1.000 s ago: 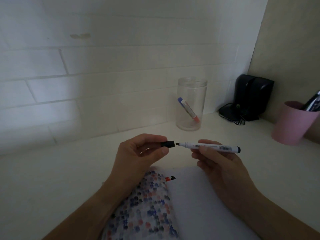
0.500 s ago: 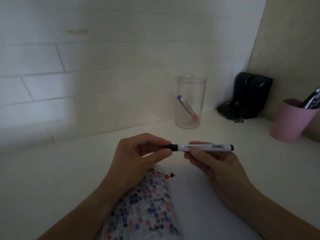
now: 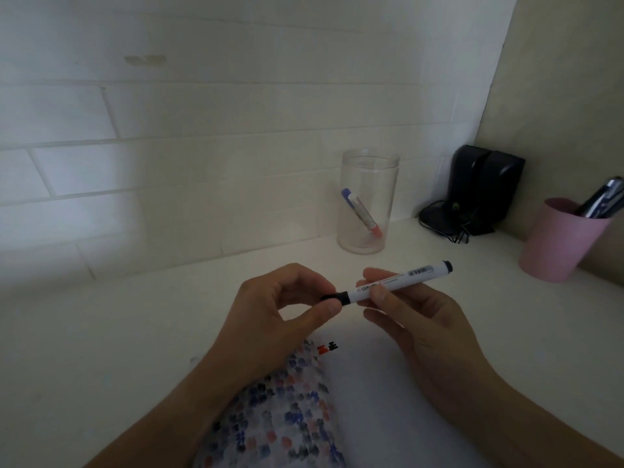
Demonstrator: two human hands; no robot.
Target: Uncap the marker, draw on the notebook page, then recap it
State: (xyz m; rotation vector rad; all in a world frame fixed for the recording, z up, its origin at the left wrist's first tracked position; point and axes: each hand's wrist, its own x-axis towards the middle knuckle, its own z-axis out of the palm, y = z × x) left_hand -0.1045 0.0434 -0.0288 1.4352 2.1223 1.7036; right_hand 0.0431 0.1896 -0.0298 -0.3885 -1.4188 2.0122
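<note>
While capped seemingly, 1 marker (image 3: 398, 282), 2 hands.

Two bare forearms are showing, coming up from the lower edge of the frame. Neither is wearing a sleeve, watch, or band. The left hand (image 3: 280, 319) and right hand (image 3: 415, 319) are wearing no rings or gloves, and the nails on the fingers (image 3: 378, 293) are looking short and unpainted.
</note>
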